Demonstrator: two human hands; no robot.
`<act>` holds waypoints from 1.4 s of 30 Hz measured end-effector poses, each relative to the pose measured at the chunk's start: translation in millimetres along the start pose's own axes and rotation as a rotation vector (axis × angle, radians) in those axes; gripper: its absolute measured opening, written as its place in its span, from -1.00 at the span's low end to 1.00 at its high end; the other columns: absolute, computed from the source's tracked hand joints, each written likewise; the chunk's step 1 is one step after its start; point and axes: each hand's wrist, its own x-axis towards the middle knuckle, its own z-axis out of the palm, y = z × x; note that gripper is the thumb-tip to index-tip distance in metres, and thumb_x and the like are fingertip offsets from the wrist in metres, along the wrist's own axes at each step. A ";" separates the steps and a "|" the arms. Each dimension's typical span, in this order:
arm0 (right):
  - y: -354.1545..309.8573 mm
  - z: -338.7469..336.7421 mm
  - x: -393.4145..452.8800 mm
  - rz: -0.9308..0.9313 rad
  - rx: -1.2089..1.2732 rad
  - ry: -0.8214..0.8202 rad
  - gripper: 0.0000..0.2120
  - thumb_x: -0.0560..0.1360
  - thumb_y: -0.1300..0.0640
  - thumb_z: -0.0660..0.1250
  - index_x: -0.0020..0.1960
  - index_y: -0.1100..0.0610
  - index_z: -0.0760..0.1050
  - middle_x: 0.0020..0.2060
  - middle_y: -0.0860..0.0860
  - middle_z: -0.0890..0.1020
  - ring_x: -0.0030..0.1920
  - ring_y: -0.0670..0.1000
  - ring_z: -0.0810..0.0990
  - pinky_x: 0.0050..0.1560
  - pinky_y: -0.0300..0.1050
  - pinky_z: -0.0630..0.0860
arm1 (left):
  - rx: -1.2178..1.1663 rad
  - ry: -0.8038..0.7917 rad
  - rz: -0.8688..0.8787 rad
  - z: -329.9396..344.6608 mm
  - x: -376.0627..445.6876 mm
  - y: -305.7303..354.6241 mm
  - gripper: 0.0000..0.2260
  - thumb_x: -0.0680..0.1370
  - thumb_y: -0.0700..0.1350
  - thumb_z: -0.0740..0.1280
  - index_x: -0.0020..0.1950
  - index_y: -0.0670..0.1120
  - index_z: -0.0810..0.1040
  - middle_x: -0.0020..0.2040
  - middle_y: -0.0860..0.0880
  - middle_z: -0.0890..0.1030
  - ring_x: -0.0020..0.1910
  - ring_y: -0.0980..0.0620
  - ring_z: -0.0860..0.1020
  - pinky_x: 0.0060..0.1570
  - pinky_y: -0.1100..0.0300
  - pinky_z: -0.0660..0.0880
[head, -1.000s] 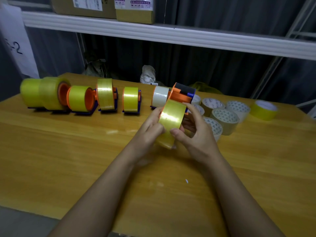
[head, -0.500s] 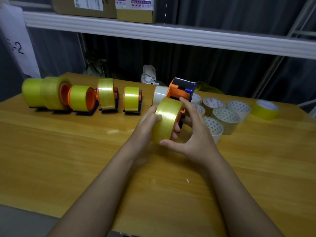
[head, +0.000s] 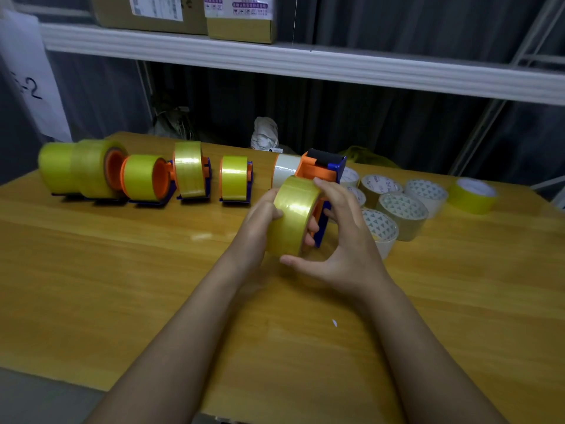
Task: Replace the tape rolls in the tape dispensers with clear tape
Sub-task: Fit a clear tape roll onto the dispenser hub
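Table edges: the near edge of the wooden table [head: 305, 347] runs along the bottom of the view; bare wood lies open between it and the hands.
Back row: dispensers loaded with yellow tape [head: 189, 169] stand in a line along the far left side, just beside one another.
Loose rolls: a cluster of rolls with patterned cores [head: 403, 209] sits at far right, near the right hand.
Clear tape roll: the yellowish clear roll [head: 293, 215] is held above the table centre, against the orange and blue dispenser [head: 321, 172].
Left hand grip: the left hand [head: 260, 221] grips the roll, fingers curled through its core.
Right hand grip: the right hand [head: 345, 240] cups the roll and dispenser, fingers over the top, thumb under the roll.
Change: compared with half a second ago, roll and dispenser sit almost the same; a second ago the roll was lower and more tilted.
Shelf: cardboard boxes [head: 241, 16] rest on the white shelf [head: 305, 62] above.
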 end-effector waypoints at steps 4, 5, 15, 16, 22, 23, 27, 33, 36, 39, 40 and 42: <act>-0.1 0.6 -1.0 0.105 0.091 0.025 -0.04 0.20 -0.35 0.44 0.48 -0.31 0.04 0.35 -0.29 0.21 0.38 -0.08 0.33 0.28 -0.01 0.44 | 0.037 -0.015 0.024 1.3 -0.3 -1.0 -0.61 0.43 -0.16 0.05 0.23 -0.16 0.40 -0.24 -0.09 0.62 -0.30 -0.03 0.60 -0.25 0.08 0.55; 0.4 1.0 -0.9 0.129 0.110 0.035 -0.05 0.20 -0.36 0.43 0.48 -0.29 0.06 0.36 -0.24 0.25 0.36 -0.09 0.34 0.28 -0.03 0.45 | 0.057 -0.023 0.031 1.2 -0.5 -1.0 -0.62 0.43 -0.17 0.06 0.22 -0.15 0.40 -0.23 -0.09 0.62 -0.28 -0.03 0.60 -0.25 0.09 0.55; 0.9 5.2 1.4 0.279 0.298 0.028 -0.08 0.24 -0.41 0.31 0.52 -0.18 0.12 0.36 -0.07 0.38 0.27 -0.14 0.45 0.20 -0.14 0.53 | 0.148 0.016 0.034 0.1 -2.1 -3.9 -0.52 0.33 0.04 0.20 0.21 -0.08 0.47 -0.05 -0.22 0.55 -0.12 -0.07 0.56 -0.19 0.10 0.54; 0.5 5.2 1.5 0.273 0.313 0.011 -0.08 0.25 -0.41 0.32 0.52 -0.20 0.09 0.39 -0.08 0.36 0.30 -0.13 0.43 0.22 -0.13 0.51 | 0.158 0.026 0.033 -0.9 -1.2 -4.6 -0.51 0.33 0.05 0.20 0.22 -0.08 0.46 -0.05 -0.24 0.55 -0.11 -0.10 0.55 -0.16 0.04 0.53; -1.8 1.6 0.4 0.198 0.294 -0.161 0.07 0.26 -0.13 0.58 0.45 -0.45 -0.13 0.50 -0.18 0.09 0.47 -0.08 0.20 0.38 -0.03 0.34 | 0.085 0.076 0.010 -1.8 2.4 -7.0 -0.47 0.35 -0.05 0.21 0.28 -0.24 0.40 -0.13 -0.22 0.59 -0.18 -0.13 0.58 -0.14 -0.05 0.52; -2.2 1.6 0.1 0.189 0.277 -0.165 0.08 0.28 -0.06 0.59 0.45 -0.46 -0.13 0.50 -0.19 0.08 0.48 -0.08 0.19 0.40 -0.01 0.34 | 0.065 0.078 0.005 -1.2 2.5 -6.4 -0.50 0.37 -0.09 0.18 0.27 -0.27 0.39 -0.17 -0.18 0.60 -0.22 -0.09 0.59 -0.19 0.02 0.54; -1.1 1.8 -0.2 0.188 0.294 -0.121 0.05 0.26 -0.04 0.60 0.44 -0.46 -0.05 0.47 -0.15 0.15 0.43 -0.07 0.28 0.31 -0.05 0.45 | 0.075 0.068 -0.009 -1.3 2.5 -5.4 -0.47 0.32 -0.05 0.21 0.25 -0.24 0.41 -0.19 -0.14 0.62 -0.24 -0.07 0.60 -0.21 0.08 0.53; -0.1 2.7 0.2 0.234 0.339 -0.108 0.01 0.20 -0.16 0.55 0.45 -0.41 0.00 0.43 -0.12 0.25 0.25 -0.14 0.45 0.12 -0.14 0.56 | 0.144 0.086 -0.023 -1.1 0.4 -3.6 -0.55 0.31 -0.02 0.21 0.15 -0.15 0.48 -0.15 -0.16 0.59 -0.17 -0.11 0.57 -0.12 -0.03 0.50; 0.5 3.6 0.3 0.251 0.364 -0.095 -0.01 0.20 -0.20 0.51 0.46 -0.39 0.01 0.38 -0.12 0.30 0.16 -0.14 0.52 0.03 -0.15 0.60 | 0.185 0.110 -0.025 -3.0 1.2 -4.8 -0.55 0.27 0.05 0.20 0.11 -0.08 0.52 -0.12 -0.21 0.56 -0.10 -0.23 0.53 -0.02 -0.16 0.47; 1.0 4.5 0.8 0.275 0.398 -0.086 -0.04 0.20 -0.24 0.48 0.47 -0.36 0.04 0.29 -0.15 0.37 0.07 -0.16 0.57 -0.06 -0.22 0.59 | 0.203 0.102 -0.015 -2.6 2.0 -5.0 -0.55 0.29 0.04 0.20 0.13 -0.07 0.52 -0.07 -0.25 0.56 -0.05 -0.29 0.52 0.06 -0.29 0.43; 0.9 4.5 1.1 0.291 0.412 -0.086 -0.05 0.19 -0.26 0.46 0.47 -0.35 0.05 0.26 -0.17 0.38 0.05 -0.18 0.57 -0.09 -0.26 0.58 | 0.213 0.088 -0.013 -2.5 2.1 -5.2 -0.53 0.29 0.05 0.20 0.16 -0.08 0.51 -0.05 -0.25 0.57 -0.04 -0.28 0.53 0.05 -0.28 0.43; -0.3 3.7 1.7 0.325 0.426 -0.092 -0.10 0.20 -0.29 0.43 0.45 -0.36 0.08 0.19 -0.20 0.41 0.00 -0.27 0.57 -0.13 -0.34 0.55 | 0.210 0.072 -0.007 -2.1 1.6 -6.2 -0.51 0.30 0.05 0.19 0.18 -0.10 0.49 -0.06 -0.23 0.57 -0.07 -0.21 0.54 -0.04 -0.15 0.48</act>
